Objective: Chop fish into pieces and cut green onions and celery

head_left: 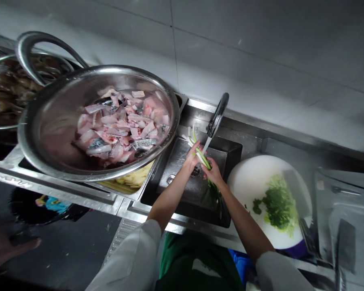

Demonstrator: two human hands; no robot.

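Both my hands hold a bunch of green onions (202, 158) over a steel sink (182, 190), under water running from the tap (217, 115). My left hand (191, 158) is closed round the white root ends. My right hand (212, 173) grips the green stalks, which hang down into the basin.
A large steel bowl of raw fish pieces (121, 125) sits left of the sink over a tray of pale slices (136, 178). A white round cutting board (261, 182) with chopped greens (277, 204) and a cleaver (295, 194) lies to the right. Another pan of food (6, 93) stands far left.
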